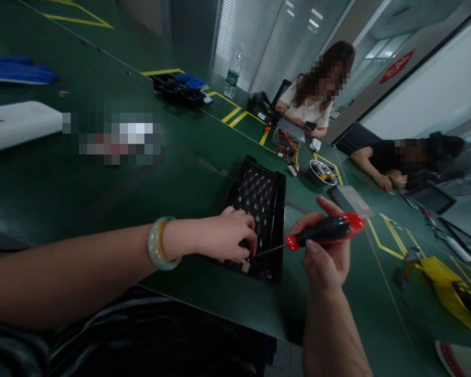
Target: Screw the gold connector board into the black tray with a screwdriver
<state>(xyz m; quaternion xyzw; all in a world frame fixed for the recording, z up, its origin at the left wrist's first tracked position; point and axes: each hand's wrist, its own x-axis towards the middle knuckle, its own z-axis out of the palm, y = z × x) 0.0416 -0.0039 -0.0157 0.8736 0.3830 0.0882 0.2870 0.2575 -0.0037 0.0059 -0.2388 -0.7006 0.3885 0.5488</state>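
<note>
A screwdriver (325, 230) with a black and red handle is gripped in my right hand (329, 256), the thumb below and the fingers behind it. Its thin shaft points left and down to the near part of a black rectangular case (281, 209). This case lies flat on the green table and has a quilted-looking pattern inside. My left hand (230, 235), with a bangle on the wrist, reaches over the case. Its fingers curl down beside the screwdriver tip, and whatever they pinch is hidden. Small light-coloured parts (243, 266) show beneath them.
Beyond the case stand a metal bowl (322, 173) of parts, a box with coloured cables (288, 133), black bins (180, 91) and a water bottle (234, 73). A yellow bag (451, 288) lies at right. Two people (310, 104) sit across the green table (160, 183).
</note>
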